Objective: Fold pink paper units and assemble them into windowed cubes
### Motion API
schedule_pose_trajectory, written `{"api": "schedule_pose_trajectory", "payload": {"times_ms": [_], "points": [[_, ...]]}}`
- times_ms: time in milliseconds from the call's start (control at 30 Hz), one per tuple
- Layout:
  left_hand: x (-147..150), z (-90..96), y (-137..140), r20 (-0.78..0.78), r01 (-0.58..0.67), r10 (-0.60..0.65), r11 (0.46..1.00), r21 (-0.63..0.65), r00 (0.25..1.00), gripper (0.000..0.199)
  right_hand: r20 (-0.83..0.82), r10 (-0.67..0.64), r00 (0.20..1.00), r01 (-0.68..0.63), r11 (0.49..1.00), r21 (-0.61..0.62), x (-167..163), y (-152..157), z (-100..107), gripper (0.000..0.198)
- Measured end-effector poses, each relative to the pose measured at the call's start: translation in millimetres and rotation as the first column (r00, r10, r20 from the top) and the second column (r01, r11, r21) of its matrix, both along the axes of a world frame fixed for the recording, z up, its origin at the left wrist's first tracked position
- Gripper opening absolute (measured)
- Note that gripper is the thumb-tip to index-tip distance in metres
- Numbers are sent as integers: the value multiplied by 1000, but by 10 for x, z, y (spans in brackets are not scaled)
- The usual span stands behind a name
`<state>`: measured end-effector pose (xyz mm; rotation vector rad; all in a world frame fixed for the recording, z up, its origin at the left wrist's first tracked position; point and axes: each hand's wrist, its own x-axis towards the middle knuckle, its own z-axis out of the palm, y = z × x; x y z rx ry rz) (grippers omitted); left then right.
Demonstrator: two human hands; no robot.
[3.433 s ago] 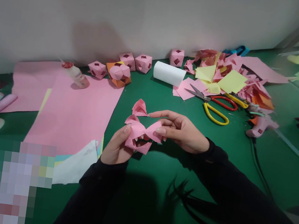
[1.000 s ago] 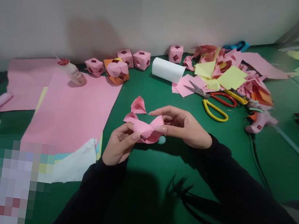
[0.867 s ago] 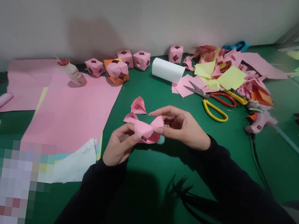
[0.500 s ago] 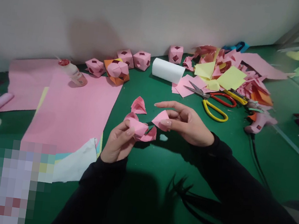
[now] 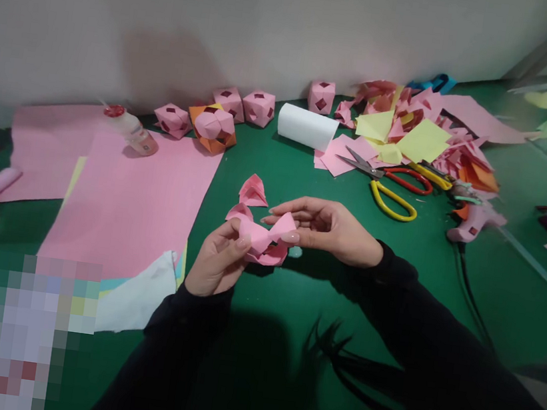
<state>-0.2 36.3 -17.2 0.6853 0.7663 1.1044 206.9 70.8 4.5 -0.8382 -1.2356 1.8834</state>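
Between thumb and fingers, my left hand (image 5: 219, 258) grips a partly joined pink folded-paper shape (image 5: 255, 235) above the green table. My right hand (image 5: 328, 231) pinches a small folded pink paper piece (image 5: 285, 225), and its lower corner meets the right side of the shape. Whether the two are stuck together I cannot tell. Just behind the hands lies a loose folded pink piece (image 5: 254, 191). A small pale blue-green blob (image 5: 295, 252) sits on the table by the right fingertips.
Finished pink paper balls (image 5: 258, 109) stand along the wall near a white roll (image 5: 306, 127). Scissors (image 5: 397, 187), a pink glue gun (image 5: 473, 221) with its cord and paper scraps (image 5: 423, 141) are at right. Pink sheets (image 5: 137, 207) and a small bottle (image 5: 132, 130) lie left.
My right hand has moved left and slightly down, bringing its pink piece against the shape in my left hand. The left hand keeps its hold nearly in place.
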Motion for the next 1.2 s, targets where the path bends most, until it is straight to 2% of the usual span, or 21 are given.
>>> {"api": "schedule_pose_trajectory", "payload": {"times_ms": [367,833,1200], "points": [[-36,-36,6,0,6,-6,1000,-4,1000,31,-3,42,999,-42,999,-6,25,-2,3,55],[-16,-41,-1,9,58,-58,998,9,998,35,43,53,998,-51,998,-47,24,-17,35,50],[12,31,-6,26,131,-130,991,-20,991,32,-12,45,999,-45,999,-29,-6,-21,11,57]]}}
